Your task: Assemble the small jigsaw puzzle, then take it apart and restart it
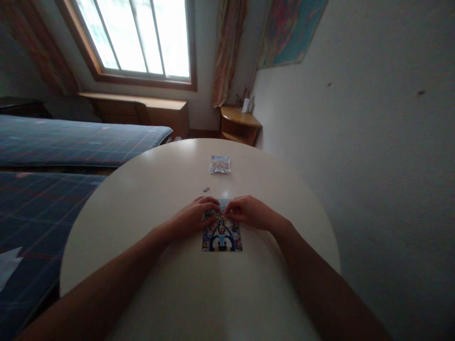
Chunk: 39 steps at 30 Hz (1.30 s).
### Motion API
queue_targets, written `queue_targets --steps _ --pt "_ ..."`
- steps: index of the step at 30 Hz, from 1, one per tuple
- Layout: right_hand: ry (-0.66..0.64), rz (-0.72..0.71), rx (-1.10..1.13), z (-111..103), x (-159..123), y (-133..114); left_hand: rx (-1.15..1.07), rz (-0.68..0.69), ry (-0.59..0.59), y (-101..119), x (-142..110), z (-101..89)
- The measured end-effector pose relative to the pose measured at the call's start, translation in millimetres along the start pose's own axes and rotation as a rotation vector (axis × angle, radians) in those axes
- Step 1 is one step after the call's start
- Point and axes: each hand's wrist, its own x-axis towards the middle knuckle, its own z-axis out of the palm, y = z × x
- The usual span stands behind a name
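A colourful jigsaw puzzle (222,239) with a blue cartoon dog's face lies flat on the white round table (142,189). Along its upper left side rests my left hand (194,214), fingers stretched out and touching the picture. My right hand (247,210) is over the upper right part, thumb and fingertips pinched together at the surface. Whatever is between those fingertips is too small to make out. Just beyond the left hand lie a few small loose puzzle pieces (206,190). Both hands cover parts of the puzzle's upper half.
Farther back on the table sits a small printed packet or folded sheet (219,164). A white wall (373,166) runs close along the right. Beds with blue plaid mattresses (71,142) stand at the left. A corner shelf (240,116) is behind the table.
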Motion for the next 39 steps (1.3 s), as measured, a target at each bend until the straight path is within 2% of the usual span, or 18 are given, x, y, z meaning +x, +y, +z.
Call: queue_targets --steps 8,22,30,35,39 --pt "-0.024 -0.020 0.053 -1 2 5 -0.016 0.010 0.013 0 0 0.2" --pt "-0.057 0.032 0.084 -4 -2 1 -0.012 0.015 0.011 -1 -1 -0.3" --pt "-0.045 0.067 0.023 -4 -1 -4 -0.007 0.008 0.008 0 0 -0.4" --pt "0.004 0.082 0.041 -12 -4 -1 0.003 0.009 0.010 -3 0 1.5" --pt "-0.076 0.116 0.107 -17 -9 6 -0.007 0.015 0.006 1 0 -1.7"
